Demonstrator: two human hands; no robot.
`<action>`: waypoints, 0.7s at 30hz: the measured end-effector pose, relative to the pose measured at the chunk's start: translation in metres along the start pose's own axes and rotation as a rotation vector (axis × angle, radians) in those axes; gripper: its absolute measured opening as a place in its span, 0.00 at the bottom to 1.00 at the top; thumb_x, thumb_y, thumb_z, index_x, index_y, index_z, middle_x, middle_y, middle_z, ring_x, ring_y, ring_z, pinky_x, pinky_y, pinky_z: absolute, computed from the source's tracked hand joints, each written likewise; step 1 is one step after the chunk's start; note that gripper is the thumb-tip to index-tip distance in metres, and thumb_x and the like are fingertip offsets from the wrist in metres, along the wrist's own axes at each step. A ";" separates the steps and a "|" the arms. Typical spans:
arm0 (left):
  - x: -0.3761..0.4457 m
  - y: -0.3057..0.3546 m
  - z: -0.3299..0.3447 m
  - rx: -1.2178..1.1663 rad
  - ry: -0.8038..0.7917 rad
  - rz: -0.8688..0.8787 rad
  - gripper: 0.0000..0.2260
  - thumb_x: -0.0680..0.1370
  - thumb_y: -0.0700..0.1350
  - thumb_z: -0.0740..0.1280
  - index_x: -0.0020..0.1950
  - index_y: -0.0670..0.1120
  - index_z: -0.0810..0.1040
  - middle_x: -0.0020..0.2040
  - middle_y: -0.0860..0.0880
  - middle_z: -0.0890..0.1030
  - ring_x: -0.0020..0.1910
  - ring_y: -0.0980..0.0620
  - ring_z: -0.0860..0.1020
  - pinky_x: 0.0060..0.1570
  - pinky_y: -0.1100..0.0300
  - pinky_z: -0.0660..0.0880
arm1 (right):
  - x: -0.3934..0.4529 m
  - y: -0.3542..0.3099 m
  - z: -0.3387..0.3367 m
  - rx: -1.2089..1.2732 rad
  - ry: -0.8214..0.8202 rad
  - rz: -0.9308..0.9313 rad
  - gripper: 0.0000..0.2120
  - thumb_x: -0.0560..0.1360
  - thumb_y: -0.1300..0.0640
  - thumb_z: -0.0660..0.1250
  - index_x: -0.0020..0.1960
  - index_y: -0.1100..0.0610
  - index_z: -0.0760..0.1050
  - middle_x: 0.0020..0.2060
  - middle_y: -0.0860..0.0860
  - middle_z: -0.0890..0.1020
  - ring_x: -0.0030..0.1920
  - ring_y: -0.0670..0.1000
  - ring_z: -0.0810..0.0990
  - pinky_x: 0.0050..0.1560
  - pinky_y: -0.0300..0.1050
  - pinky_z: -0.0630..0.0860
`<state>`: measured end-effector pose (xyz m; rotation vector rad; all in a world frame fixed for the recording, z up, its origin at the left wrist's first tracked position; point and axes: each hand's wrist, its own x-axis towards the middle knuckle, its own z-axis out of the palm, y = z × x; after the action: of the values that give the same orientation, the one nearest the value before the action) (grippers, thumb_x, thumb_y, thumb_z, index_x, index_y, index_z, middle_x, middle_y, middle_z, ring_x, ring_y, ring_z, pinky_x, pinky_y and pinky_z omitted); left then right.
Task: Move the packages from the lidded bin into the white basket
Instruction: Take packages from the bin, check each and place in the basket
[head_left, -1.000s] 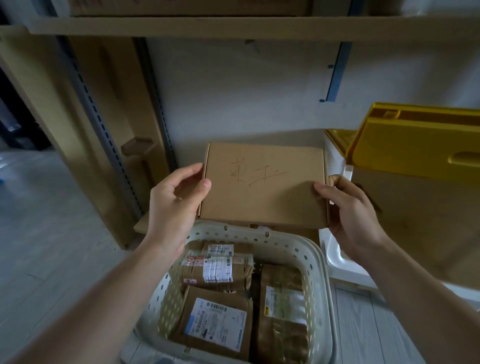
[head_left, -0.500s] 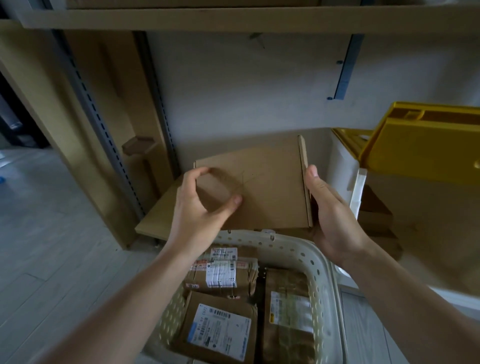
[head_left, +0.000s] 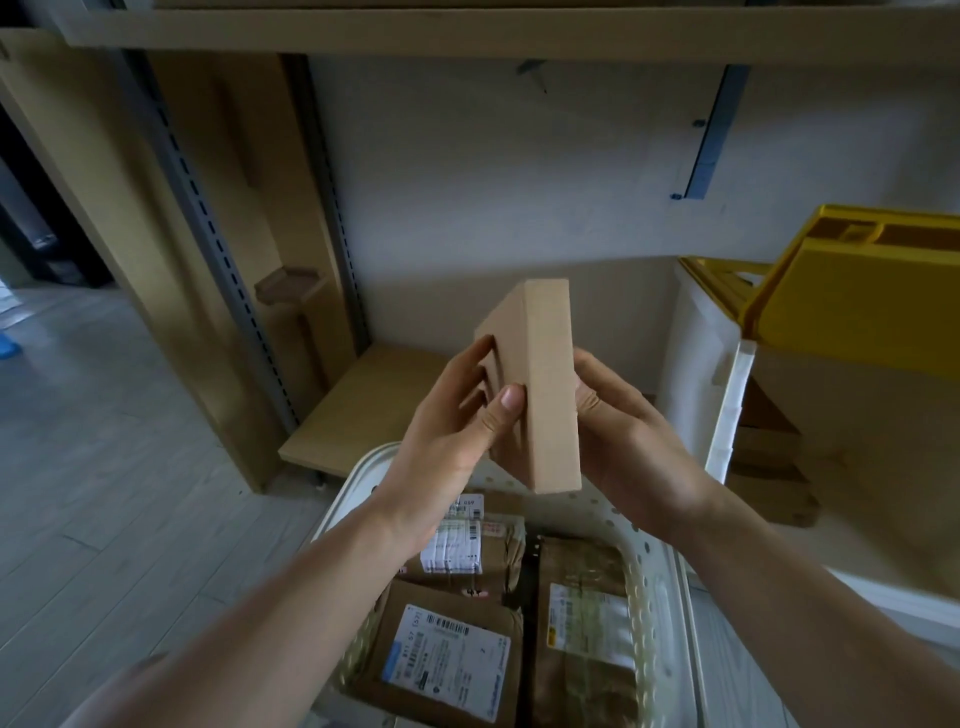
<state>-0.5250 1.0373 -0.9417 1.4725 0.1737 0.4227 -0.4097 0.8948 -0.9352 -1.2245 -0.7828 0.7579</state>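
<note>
Head view: both hands hold a flat cardboard box on edge above the white basket

The cardboard box (head_left: 548, 384) stands nearly upright, its narrow edge facing the camera. The left hand (head_left: 447, 431) pinches its left face, thumb on the front edge and fingers curled behind; the right hand (head_left: 623, 431) curls round its right face. Directly below this two-handed grip sits the white basket (head_left: 660, 587), with three labelled brown packages (head_left: 452, 654) lying flat inside. To the right of the grip stands the white bin (head_left: 701, 353), its yellow lid (head_left: 857, 296) swung up, more cardboard boxes (head_left: 769, 467) stacked inside. Behind the grip is a low wooden shelf (head_left: 363, 400)
</note>
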 end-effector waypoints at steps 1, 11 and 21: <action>-0.001 0.001 0.000 -0.028 -0.015 -0.015 0.42 0.64 0.69 0.76 0.75 0.57 0.69 0.65 0.52 0.81 0.68 0.51 0.78 0.66 0.46 0.76 | 0.000 0.001 0.000 -0.020 -0.005 0.006 0.20 0.84 0.51 0.60 0.75 0.51 0.69 0.67 0.58 0.78 0.67 0.60 0.79 0.61 0.57 0.79; -0.002 0.002 0.000 -0.093 -0.072 -0.035 0.44 0.64 0.69 0.77 0.76 0.56 0.68 0.64 0.53 0.82 0.68 0.49 0.78 0.65 0.44 0.77 | 0.002 0.005 -0.003 -0.104 -0.003 0.049 0.32 0.76 0.39 0.66 0.76 0.50 0.67 0.67 0.57 0.78 0.67 0.60 0.78 0.65 0.66 0.76; -0.002 -0.001 0.002 -0.016 -0.077 0.010 0.28 0.69 0.53 0.76 0.67 0.56 0.73 0.57 0.50 0.82 0.59 0.50 0.81 0.54 0.58 0.80 | 0.007 0.016 -0.002 -0.351 0.208 0.050 0.41 0.67 0.34 0.76 0.74 0.46 0.65 0.66 0.47 0.78 0.64 0.51 0.79 0.65 0.61 0.78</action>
<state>-0.5262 1.0344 -0.9428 1.4718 0.1015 0.3744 -0.4055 0.9023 -0.9502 -1.6154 -0.7337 0.5337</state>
